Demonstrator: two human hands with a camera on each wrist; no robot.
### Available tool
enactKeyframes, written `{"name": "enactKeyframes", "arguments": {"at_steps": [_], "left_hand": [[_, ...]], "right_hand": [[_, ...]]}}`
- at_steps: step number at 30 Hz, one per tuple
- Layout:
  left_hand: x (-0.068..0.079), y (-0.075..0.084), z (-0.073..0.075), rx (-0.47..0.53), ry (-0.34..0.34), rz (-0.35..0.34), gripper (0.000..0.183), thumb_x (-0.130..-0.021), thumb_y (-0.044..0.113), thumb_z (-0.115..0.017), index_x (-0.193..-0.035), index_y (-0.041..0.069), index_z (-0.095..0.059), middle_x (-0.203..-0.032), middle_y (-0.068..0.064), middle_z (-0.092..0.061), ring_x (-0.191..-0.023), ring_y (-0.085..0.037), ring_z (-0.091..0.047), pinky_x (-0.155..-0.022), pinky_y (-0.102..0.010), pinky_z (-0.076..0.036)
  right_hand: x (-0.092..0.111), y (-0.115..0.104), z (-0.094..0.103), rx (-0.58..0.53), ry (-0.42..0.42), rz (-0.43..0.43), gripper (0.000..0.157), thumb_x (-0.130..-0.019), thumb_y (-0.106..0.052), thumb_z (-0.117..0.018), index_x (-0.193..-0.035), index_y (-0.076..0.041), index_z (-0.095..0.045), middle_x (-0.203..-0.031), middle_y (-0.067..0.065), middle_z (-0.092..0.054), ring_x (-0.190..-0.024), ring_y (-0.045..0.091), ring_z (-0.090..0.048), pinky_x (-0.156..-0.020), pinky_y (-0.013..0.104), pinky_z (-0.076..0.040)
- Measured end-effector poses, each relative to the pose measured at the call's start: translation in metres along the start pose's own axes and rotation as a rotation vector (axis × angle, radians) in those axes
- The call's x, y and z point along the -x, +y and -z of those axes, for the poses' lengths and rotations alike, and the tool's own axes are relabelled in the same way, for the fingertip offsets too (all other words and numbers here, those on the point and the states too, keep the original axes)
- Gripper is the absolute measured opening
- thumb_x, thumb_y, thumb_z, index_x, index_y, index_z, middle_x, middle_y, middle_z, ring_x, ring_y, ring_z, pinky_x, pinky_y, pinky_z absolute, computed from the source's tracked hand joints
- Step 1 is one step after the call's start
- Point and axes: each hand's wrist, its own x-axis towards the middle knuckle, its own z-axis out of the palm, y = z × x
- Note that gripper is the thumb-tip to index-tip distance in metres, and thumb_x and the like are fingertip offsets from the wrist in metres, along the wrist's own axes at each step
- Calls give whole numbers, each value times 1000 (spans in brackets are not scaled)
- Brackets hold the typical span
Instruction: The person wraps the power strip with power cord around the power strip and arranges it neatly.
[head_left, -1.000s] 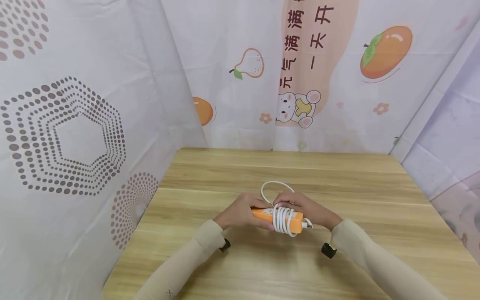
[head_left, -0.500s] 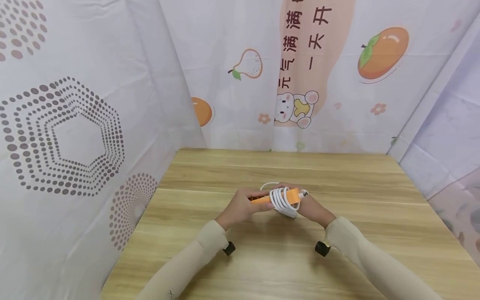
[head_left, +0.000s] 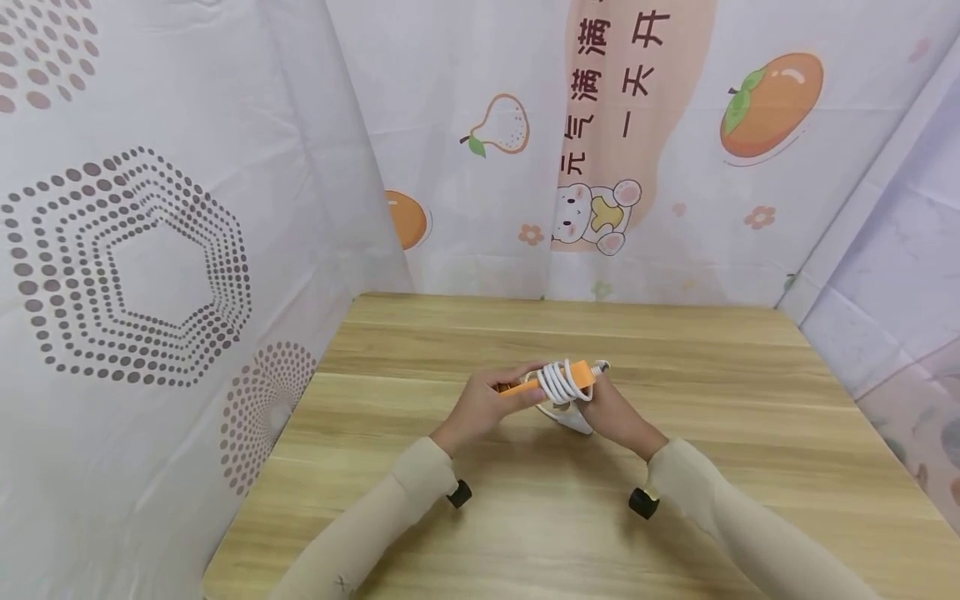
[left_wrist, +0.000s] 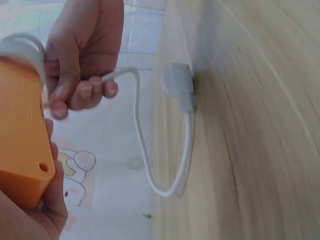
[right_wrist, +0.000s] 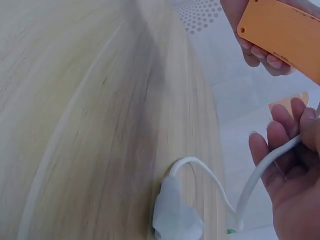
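Note:
My left hand (head_left: 483, 406) grips one end of an orange power strip (left_wrist: 22, 125), held above the table. White cord (head_left: 557, 384) is wound in several turns round the strip's other end. In the left wrist view, my right hand (left_wrist: 85, 60) pinches the cord between thumb and curled fingers, close beside the strip. From that hand a loose length of cord hangs in a bend down to a white plug (left_wrist: 177, 82), which lies on the tabletop. The right wrist view shows the plug (right_wrist: 175, 212) near the table edge and the strip's flat underside. Part of the winding is hidden there.
A wood-grain table (head_left: 420, 350) stretches out under both hands. Printed white curtains (head_left: 465, 208) hang behind it and along its left and right sides. Black wrist cameras sit under the left cuff (head_left: 460, 494) and right cuff (head_left: 643, 502).
The strip has been raised and tilted, its cord end swinging up. My right hand has shifted from above the strip to below and behind it, and the plug has come into view beneath.

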Motion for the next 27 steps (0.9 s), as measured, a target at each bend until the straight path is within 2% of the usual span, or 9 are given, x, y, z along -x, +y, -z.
{"name": "enactKeyframes", "arguments": {"at_steps": [1,3,6,8,12,17,23,27], "left_hand": [[-1,1,0,-15,24,6,45,-91,43,-79,-134,38,-69,-106,8,-73,-84,-13,-61,-72,-29,-53],[-2,2,0,-34,90,32,46,-90,48,-79,-133,39,-69,-88,9,-64,-72,-12,-48,-60,-27,-43],[-4,2,1,-76,195,64,47,-88,54,-78,-131,40,-70,-75,3,-46,-65,-14,-34,-54,-28,-29],[-5,2,1,-105,243,81,48,-86,56,-79,-130,39,-71,-78,1,-51,-65,-14,-36,-53,-27,-29],[-6,1,2,-180,303,114,49,-81,63,-80,-123,38,-75,-77,-1,-55,-58,-14,-37,-49,-26,-30],[-5,-3,2,-292,377,133,51,-77,69,-79,-114,33,-78,-74,1,-56,-57,-13,-42,-47,-26,-33],[-5,-6,-1,-523,418,53,67,-78,75,-74,-116,21,-78,-95,7,-70,-72,-13,-57,-59,-32,-45],[-9,-9,1,-650,475,6,68,-79,75,-73,-113,16,-78,-86,5,-65,-72,-13,-54,-59,-33,-43]], "right_hand": [[0,1,0,-1,-3,-8,17,-103,8,-52,-111,2,-66,-91,7,-68,-81,17,-65,-76,35,-56],[1,4,-1,18,-14,-4,16,-104,5,-52,-110,3,-67,-83,5,-65,-74,17,-61,-68,32,-54],[3,8,-3,120,-17,33,16,-106,-1,-54,-106,1,-71,-74,3,-61,-65,14,-54,-60,27,-48],[6,11,-5,182,-9,82,16,-105,-3,-56,-106,1,-72,-73,5,-61,-63,10,-52,-58,26,-46],[11,13,-7,276,19,163,13,-104,-7,-59,-101,-6,-71,-72,6,-60,-62,4,-49,-57,26,-46],[14,13,-8,340,39,211,10,-102,-11,-64,-94,-16,-68,-70,-4,-55,-63,4,-47,-59,27,-45],[16,10,-7,372,44,212,9,-101,-10,-65,-95,-16,-69,-71,-10,-52,-67,5,-48,-64,28,-46],[17,8,-7,389,42,222,10,-101,-6,-65,-97,-13,-71,-73,-9,-54,-68,5,-49,-64,29,-47]]}}
